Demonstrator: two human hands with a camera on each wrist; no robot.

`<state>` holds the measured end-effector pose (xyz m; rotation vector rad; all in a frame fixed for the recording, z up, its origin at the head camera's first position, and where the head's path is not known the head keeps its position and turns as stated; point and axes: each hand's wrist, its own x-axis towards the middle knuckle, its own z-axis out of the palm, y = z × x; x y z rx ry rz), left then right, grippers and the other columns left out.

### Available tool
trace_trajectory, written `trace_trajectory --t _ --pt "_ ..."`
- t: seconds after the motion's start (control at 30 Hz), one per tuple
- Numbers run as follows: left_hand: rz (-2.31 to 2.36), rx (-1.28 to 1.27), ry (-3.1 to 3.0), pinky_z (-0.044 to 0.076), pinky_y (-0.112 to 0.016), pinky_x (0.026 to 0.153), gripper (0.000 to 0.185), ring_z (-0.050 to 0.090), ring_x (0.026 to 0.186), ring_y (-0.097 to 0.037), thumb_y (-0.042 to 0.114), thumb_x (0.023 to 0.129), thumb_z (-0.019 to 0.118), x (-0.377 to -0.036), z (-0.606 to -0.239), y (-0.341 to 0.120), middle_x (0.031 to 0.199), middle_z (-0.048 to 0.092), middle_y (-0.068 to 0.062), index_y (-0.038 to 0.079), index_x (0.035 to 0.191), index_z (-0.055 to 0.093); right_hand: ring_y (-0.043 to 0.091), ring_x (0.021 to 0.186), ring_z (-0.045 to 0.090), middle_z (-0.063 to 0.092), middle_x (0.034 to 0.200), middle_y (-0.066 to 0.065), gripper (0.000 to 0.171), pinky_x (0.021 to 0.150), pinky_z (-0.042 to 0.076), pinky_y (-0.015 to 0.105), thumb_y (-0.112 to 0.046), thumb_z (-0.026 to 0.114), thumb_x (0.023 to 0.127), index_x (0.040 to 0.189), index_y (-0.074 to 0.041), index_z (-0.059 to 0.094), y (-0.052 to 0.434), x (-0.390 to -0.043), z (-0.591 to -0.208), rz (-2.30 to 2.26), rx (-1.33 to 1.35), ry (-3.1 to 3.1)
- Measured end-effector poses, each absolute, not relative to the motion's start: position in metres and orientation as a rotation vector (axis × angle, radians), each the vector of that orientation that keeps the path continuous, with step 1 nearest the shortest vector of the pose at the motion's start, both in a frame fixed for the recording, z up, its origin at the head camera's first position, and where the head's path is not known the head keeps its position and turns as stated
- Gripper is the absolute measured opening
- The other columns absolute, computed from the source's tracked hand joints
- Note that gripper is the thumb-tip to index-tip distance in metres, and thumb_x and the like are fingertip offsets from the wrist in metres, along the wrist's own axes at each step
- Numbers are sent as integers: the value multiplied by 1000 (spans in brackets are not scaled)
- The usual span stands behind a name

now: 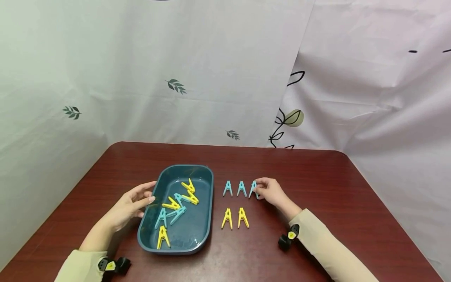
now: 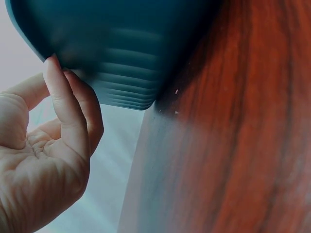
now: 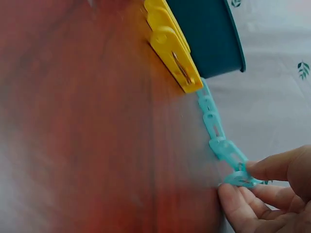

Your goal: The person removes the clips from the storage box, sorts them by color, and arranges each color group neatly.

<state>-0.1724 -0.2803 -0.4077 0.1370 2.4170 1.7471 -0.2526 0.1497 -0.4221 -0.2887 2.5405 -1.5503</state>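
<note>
At the far row's right end, my right hand (image 1: 269, 191) pinches a light-blue clothespin (image 1: 252, 189) between thumb and fingertips; it stands low at the tabletop, legs toward me. Two more light-blue clothespins (image 1: 241, 188) line up to its left. Nearer me are two yellow clothespins (image 1: 227, 218), side by side. A dark teal tray (image 1: 197, 235) left of them holds several yellow and light-blue clothespins (image 1: 162, 237) in a loose scatter. My left hand (image 1: 128, 205) rests at the tray's left side, fingertips (image 2: 52, 65) against its outer wall and nothing gripped.
The dark red wooden table (image 1: 299, 168) has rounded far corners. Behind it hangs a pale curtain (image 1: 211, 78) printed with leaves. A small black wrist camera (image 1: 122, 265) is strapped to my left wrist, and another wrist camera (image 1: 284, 242) to my right.
</note>
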Motion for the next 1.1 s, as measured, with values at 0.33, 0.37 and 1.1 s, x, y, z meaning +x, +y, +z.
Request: trace_trajectory --t 0.33,0.37,1.1 --pt "1753 141 2418 52 -28 56 62 56 79 -10 19 94 60 -172 -409 -281 104 50 -6 4 146 30 21 75 66 66 97 23 34 66 57 34 1 55 90 121 16 54 151 -265 -415 -1356 -283 2541" --pt "1751 138 2421 52 -28 56 62 56 79 -10 19 94 60 -172 -409 -281 104 50 -6 4 146 30 21 75 66 66 97 22 34 67 57 34 1 55 90 120 16 54 151 -265 -415 -1348 -272 2541" --pt "1761 130 2403 53 -28 57 63 57 78 -11 20 94 60 -174 -410 -281 104 52 -6 5 147 29 19 82 62 66 94 9 26 71 52 34 -14 69 85 107 0 67 110 -232 -365 -1201 -513 2959"
